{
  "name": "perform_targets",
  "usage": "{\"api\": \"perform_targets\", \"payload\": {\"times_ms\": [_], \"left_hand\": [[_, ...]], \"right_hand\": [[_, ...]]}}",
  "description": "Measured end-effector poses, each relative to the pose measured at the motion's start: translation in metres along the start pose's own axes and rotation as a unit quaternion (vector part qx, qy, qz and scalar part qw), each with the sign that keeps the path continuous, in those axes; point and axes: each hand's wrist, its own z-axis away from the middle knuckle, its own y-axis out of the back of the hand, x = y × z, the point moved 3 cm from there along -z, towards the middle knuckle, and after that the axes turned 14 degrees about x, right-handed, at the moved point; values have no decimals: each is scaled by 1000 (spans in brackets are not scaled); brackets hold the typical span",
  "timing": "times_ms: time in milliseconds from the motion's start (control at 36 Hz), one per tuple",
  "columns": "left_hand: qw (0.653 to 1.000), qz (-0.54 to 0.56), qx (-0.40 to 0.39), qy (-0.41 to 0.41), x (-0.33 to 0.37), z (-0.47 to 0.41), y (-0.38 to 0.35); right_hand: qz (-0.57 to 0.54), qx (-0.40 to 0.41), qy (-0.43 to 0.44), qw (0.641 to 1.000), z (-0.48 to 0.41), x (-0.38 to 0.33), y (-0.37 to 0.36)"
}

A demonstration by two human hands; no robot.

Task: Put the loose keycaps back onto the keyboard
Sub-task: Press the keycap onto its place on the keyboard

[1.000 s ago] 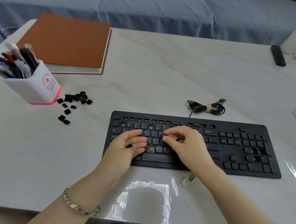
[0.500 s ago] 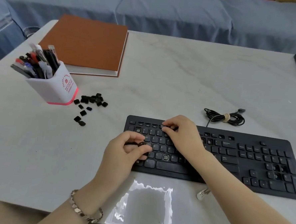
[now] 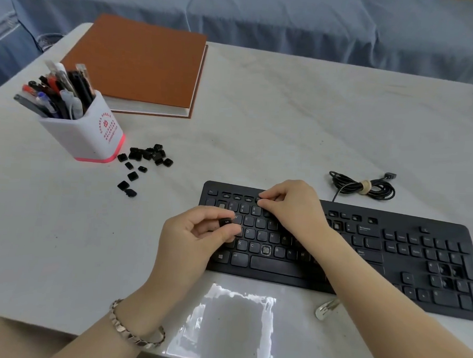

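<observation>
Right hand (image 3: 293, 207) shifted up keyboard (image 3: 410, 221), grip unclear | left hand (image 3: 192, 233) pinches square black keycap (image 3: 225, 222)

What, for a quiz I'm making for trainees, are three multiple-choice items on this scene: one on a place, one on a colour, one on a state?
1. Where do the loose keycaps lie?
A in a bowl; B on the table beside the pen holder; C on a chair.

2. What colour is the cover of the book?
A green; B white; C brown.

3. What is the left hand doing?
A pinching a keycap; B lying flat; C holding a cup.

Key:
1 B, the black pile sits next to the holder's base.
2 C, the cover shows brown.
3 A, thumb and fingers close round a black cap above the keyboard.
</observation>
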Motion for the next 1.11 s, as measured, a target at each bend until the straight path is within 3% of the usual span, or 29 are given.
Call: {"api": "perform_targets", "payload": {"times_ms": [222,528,694,806,972,1111], "left_hand": [[998,31,12,57,-5,1,3],[997,-15,-9,69,-10,1,7],[995,-5,12,95,-16,2,11],[997,-44,12,59,-15,4,11],[997,-71,7,-20,-5,6,6],[991,-104,-17,-81,0,11,-5]], "right_hand": [[52,-4,-19,998,1,-8,-1],[198,72,222,952,25,-13,-3],[218,114,273,930,34,-7,-8],[220,105,265,933,36,-3,-9],[199,102,258,940,45,4,-10],[-36,23,143,989,65,1,12]]}}
